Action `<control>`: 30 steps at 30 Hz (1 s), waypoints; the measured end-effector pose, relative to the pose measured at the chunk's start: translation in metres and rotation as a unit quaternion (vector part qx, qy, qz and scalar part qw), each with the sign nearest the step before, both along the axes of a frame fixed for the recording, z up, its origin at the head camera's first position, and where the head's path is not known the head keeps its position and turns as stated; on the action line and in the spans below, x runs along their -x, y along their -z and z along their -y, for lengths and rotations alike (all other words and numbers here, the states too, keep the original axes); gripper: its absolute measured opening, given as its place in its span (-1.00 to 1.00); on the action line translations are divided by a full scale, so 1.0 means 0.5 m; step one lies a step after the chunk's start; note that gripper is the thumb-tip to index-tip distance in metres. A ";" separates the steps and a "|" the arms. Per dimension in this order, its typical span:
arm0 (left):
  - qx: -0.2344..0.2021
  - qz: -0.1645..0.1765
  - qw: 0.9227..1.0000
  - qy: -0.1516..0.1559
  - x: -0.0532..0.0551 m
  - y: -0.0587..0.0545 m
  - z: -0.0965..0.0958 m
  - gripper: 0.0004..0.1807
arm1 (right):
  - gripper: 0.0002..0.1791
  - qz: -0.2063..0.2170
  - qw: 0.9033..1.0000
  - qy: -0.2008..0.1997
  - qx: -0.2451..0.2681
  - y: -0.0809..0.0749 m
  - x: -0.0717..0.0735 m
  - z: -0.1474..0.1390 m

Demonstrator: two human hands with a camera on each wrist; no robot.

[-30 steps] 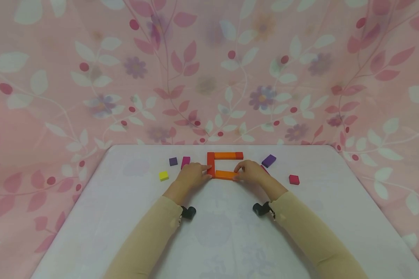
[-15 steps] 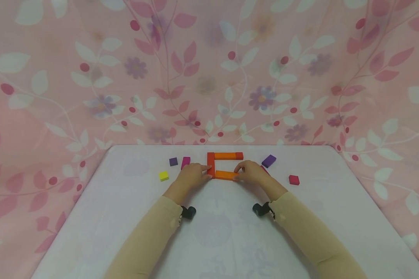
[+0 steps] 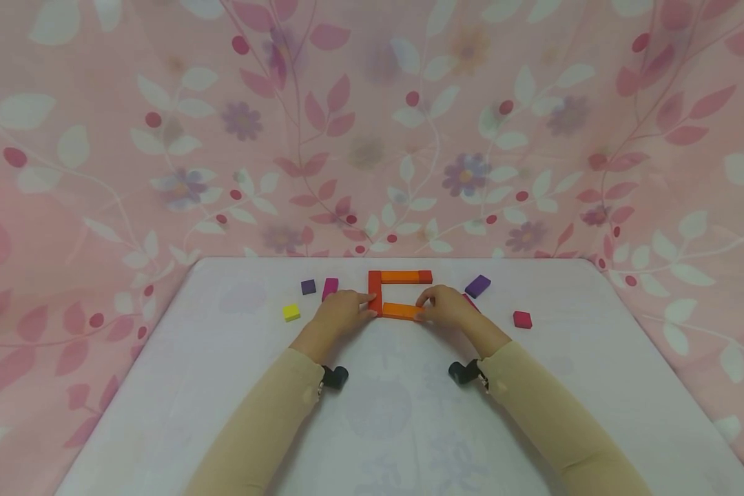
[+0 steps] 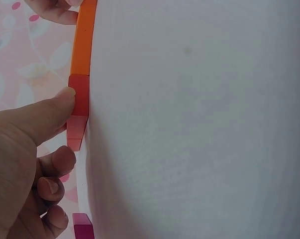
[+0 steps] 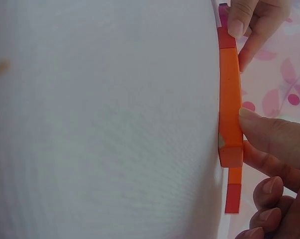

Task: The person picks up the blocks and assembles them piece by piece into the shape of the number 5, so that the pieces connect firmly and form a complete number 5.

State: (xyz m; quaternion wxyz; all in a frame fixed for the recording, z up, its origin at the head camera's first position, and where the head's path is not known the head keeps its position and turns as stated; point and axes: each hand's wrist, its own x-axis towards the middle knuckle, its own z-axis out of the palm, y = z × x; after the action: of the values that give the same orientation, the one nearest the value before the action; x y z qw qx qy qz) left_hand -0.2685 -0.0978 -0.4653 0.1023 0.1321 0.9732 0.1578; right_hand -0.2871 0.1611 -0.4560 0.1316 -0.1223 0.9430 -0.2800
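My left hand holds the near half of a long red block between thumb and index finger; its other fingers curl loosely beside it in the left wrist view. A long orange block lies with its left end against the red one's near end. At its right end my right hand pinches it with thumb and index finger. A second orange block runs parallel from the red block's far end, with a small red block at its right tip. Together they form three sides of a rectangle.
Left of the left hand lie a magenta block, a dark purple cube and a yellow one. A purple block, a partly hidden crimson block and a small red block lie at right. A floral curtain hangs behind the table.
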 end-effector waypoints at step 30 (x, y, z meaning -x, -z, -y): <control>-0.012 -0.004 1.000 -0.005 -0.011 -0.008 0.000 -0.40 | -0.62 -0.010 0.999 0.021 0.038 -0.070 -0.058 -0.084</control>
State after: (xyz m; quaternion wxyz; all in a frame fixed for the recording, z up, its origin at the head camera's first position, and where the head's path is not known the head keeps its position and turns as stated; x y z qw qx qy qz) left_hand -0.2631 -0.0977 -0.4613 0.0957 0.1294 0.9724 0.1692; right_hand -0.2582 0.2033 -0.4210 0.1117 -0.1099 0.9354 -0.3171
